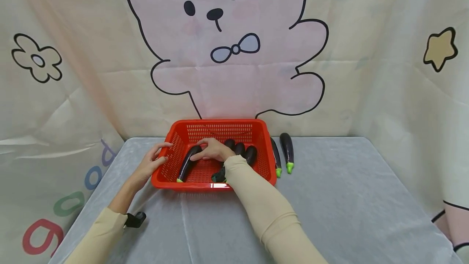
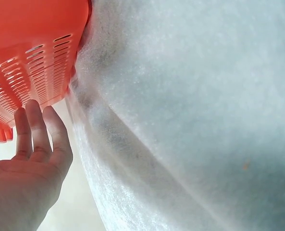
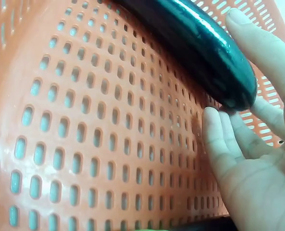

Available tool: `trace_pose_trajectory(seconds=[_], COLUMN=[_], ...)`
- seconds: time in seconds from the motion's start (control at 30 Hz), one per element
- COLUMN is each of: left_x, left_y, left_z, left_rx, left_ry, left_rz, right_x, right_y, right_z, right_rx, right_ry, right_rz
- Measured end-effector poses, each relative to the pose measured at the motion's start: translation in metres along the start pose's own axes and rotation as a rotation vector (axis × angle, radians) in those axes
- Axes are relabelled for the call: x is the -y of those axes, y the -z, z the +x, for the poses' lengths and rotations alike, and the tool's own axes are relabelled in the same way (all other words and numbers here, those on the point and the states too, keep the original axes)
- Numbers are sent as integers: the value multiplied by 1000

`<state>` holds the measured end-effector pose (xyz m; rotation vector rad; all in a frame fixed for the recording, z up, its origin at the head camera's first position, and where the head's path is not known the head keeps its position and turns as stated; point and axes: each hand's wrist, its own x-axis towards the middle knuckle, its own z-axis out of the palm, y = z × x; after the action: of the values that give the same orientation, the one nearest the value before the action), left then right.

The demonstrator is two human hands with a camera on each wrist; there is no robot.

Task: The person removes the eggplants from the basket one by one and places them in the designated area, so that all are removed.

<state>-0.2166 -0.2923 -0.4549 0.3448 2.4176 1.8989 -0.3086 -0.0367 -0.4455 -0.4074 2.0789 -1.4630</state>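
In the head view, a red plastic basket (image 1: pixel 227 124) with slotted walls holds several dark purple eggplants. My right hand (image 1: pixel 216 150) is inside it, with thumb and fingers about the rounded upper end of the leftmost eggplant (image 1: pixel 187 164). That eggplant slants along the basket's left side, its green stem end toward me. The right wrist view has the thumb along one side of the glossy eggplant (image 3: pixel 200 48) and the other fingers (image 3: pixel 229 139) at its tip. My left hand (image 1: pixel 148 166) is at the basket's left rim, its fingers (image 2: pixel 37 125) extended beside the slotted outer wall.
More eggplants (image 1: pixel 239 149) lie in the basket's right half, partly behind my right forearm. Outside, against the right wall, are two eggplants (image 1: pixel 287 152) with green stems. A grey cloth covers the table (image 1: pixel 348 199); a printed curtain (image 1: pixel 234 80) hangs behind it.
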Motion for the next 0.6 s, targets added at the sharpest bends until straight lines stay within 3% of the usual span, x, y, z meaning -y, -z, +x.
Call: trace_pose_trajectory(seconds=[0.13,0.37,0.6], left_x=[2,1,1], left_y=[0,1,0], left_z=[0,1,2], left_rx=[-3,-4,4], left_ry=[7,11,12], left_rz=[-6,-13,-11], right_x=[-1,1,1], right_y=[-1,-3,-6], right_z=[2,2,4], right_rx=[7,92,113], right_ry=[15,22,40], right_rz=[34,315,366])
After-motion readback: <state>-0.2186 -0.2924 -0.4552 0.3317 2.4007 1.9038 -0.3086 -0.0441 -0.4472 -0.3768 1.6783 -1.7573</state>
